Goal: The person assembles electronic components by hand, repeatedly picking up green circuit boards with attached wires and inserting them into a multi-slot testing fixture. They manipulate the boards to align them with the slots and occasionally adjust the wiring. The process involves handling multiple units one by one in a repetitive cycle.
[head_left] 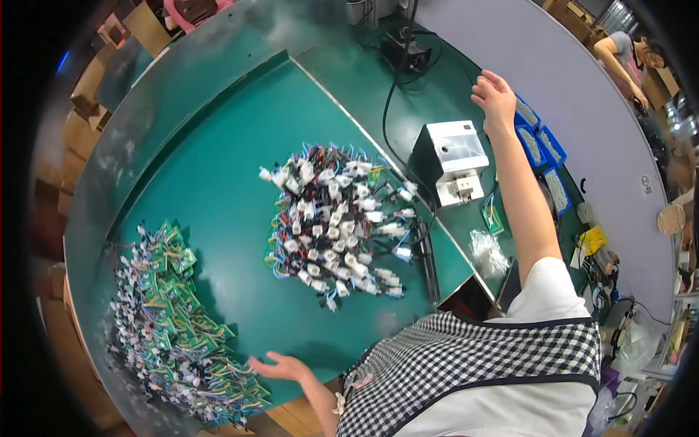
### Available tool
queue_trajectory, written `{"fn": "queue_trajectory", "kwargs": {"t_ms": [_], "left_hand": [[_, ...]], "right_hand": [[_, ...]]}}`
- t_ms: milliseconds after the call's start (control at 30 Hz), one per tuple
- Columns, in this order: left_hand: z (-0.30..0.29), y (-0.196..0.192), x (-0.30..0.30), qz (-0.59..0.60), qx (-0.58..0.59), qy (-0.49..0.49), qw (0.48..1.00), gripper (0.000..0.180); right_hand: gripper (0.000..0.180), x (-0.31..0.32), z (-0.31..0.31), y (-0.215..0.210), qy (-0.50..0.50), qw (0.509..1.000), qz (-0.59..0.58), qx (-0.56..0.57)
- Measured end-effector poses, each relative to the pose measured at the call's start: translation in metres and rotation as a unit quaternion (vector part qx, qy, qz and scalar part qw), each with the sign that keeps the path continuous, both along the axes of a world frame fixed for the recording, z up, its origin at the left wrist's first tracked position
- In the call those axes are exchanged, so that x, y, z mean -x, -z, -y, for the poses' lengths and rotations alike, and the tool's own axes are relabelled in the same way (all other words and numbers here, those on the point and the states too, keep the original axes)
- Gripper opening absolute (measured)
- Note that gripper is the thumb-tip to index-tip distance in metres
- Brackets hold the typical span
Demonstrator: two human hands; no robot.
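Take twelve o'clock as the far side of your view. You work at a smooth green tabletop (218, 175), crossed by a pale straight seam from eleven to four and bordered by a dull greyish rim (135, 153) between eight and eleven.

At the centre lies a dense cluster of white plastic connectors on black, red and blue wires (335, 226). A long heap of green circuit boards with coloured leads (178, 328) sits at eight.

Your left hand (280, 366), at seven, is open, fingers loosely spread beside the heap; you cannot tell whether they touch it. Your right hand (496, 102), reaching toward two, is partly open, fingers gently bent, with nothing visible in it.

Below that hand stands a white and black box-shaped device (455, 153); blue rectangular trays of small pale parts (532, 143) lie to its right. A slim black rod-shaped tool (428, 262) is at four.

Beyond, a pale lavender-grey panel (582, 102) curves from one to three. Brown cardboard boxes (80, 135) line ten, a person in pink (193, 13) appears at eleven, and another, in a grey sleeve (620, 42), bends at two.
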State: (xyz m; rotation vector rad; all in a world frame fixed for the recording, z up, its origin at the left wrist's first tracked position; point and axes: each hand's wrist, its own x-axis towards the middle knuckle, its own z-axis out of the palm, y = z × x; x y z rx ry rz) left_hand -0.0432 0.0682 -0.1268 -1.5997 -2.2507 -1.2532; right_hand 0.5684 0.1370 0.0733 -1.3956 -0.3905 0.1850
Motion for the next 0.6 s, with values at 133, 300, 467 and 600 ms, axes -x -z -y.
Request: {"fn": "queue_trajectory", "kwargs": {"t_ms": [133, 300, 467, 600], "left_hand": [[-0.003, 0.036, -0.066, -0.009, 0.148, 0.01, 0.989, 0.047], [-0.01, 0.038, -0.085, -0.17, 0.244, -0.061, 0.953, 0.046], [-0.011, 0.038, -0.083, -0.188, 0.285, -0.064, 0.938, 0.05], [-0.014, 0.025, -0.098, -0.211, 0.234, -0.047, 0.948, 0.047]], "right_hand": [[0.041, -0.103, -0.05, 0.032, 0.023, 0.988, -0.113, 0.103], [0.042, -0.183, -0.114, 0.109, 0.005, 0.975, -0.173, 0.141], [0.05, -0.234, -0.17, 0.148, -0.033, 0.975, -0.188, 0.116], [0.07, -0.262, -0.209, 0.176, -0.077, 0.974, -0.175, 0.12]]}}
